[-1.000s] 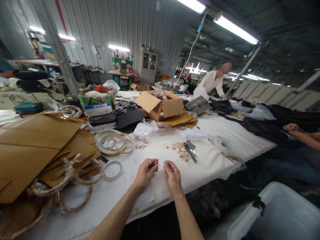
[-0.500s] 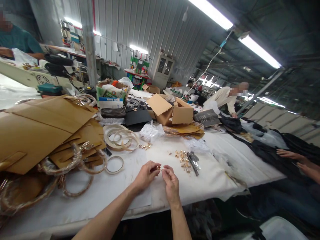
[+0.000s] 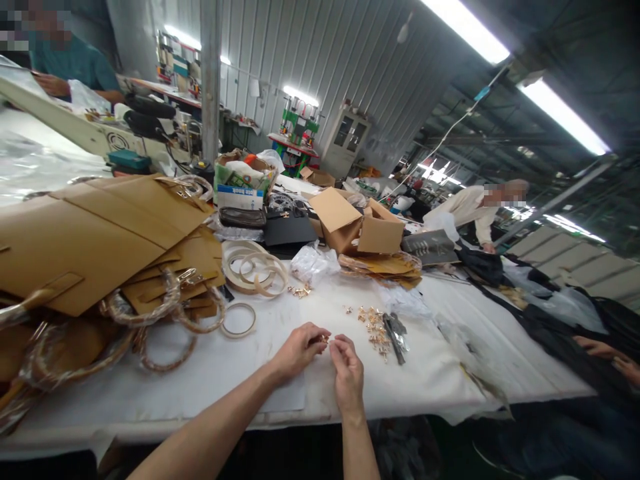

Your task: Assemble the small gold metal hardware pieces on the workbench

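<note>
My left hand (image 3: 300, 350) pinches a tiny gold metal fitting (image 3: 324, 339) between its fingertips. My right hand (image 3: 347, 375) sits just beside it, fingers curled and close to that fitting, though I cannot tell whether they hold anything. Both hands are above the white padded table (image 3: 210, 393). To the right of my right hand lies a loose pile of gold metal fittings (image 3: 373, 327), next to a dark metal tool (image 3: 395, 339). A smaller cluster of gold fittings (image 3: 300, 291) lies farther ahead.
Tan bag panels (image 3: 100, 240), plastic-wrapped ring handles (image 3: 145, 310) and tan rings (image 3: 254, 269) crowd the table's left. A cardboard box (image 3: 357, 223) stands behind. A co-worker's hands (image 3: 595, 347) rest on black material at right.
The whole scene has shifted right in view as my head turned left. My hands stay close together around the small fitting, with little change in their grip.
</note>
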The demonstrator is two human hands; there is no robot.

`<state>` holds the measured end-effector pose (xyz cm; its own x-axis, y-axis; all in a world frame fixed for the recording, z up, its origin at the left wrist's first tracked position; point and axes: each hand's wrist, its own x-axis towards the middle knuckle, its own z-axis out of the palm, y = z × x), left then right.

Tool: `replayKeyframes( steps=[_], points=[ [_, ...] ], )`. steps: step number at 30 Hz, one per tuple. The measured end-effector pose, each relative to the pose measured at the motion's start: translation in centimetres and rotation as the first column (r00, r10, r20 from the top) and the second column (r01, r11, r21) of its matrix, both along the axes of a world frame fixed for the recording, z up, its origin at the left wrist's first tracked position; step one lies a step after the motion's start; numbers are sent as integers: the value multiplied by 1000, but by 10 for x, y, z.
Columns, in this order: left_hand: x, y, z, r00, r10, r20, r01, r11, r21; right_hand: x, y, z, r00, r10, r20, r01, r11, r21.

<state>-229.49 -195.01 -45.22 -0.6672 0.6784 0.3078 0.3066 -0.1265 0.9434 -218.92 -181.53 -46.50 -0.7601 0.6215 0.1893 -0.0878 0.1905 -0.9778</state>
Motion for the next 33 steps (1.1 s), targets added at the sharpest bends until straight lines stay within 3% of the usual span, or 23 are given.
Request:
replayKeyframes(
  steps=[5, 10, 12, 15, 17, 19, 23, 33],
  points=[
    [3, -5, 9, 997, -24, -68, 23, 1000, -17, 3, 9, -1, 993, 117, 28, -113, 987, -115],
    [3, -6, 11, 991, -68, -116, 67, 998, -13, 1, 13, 11, 951, 310, -13, -300, 909, -288],
    [2, -4, 9, 996, -57, -72, 57, 998, 5, 0, 12, 13, 952, 306, -8, -295, 910, -292],
    [3, -1, 4, 1000, -14, 16, 14, 998, 60, -1, 11, 7, 988, 137, -68, -151, 946, -288],
    [3, 2, 2, 998, 36, 44, -40, 995, 95, 0, 10, 1, 992, -17, -126, -17, 965, -262],
    [3, 4, 0, 993, 106, 46, -111, 987, 113, 4, 8, -2, 990, -87, -113, 65, 981, -182],
    [3, 6, -1, 985, 172, 27, -174, 976, 134, 9, 3, 3, 999, -37, 33, 37, 999, -3],
    [6, 5, -2, 984, 165, -62, -159, 983, 92, 6, -3, 13, 997, 1, 71, -10, 992, 129]
  ],
)
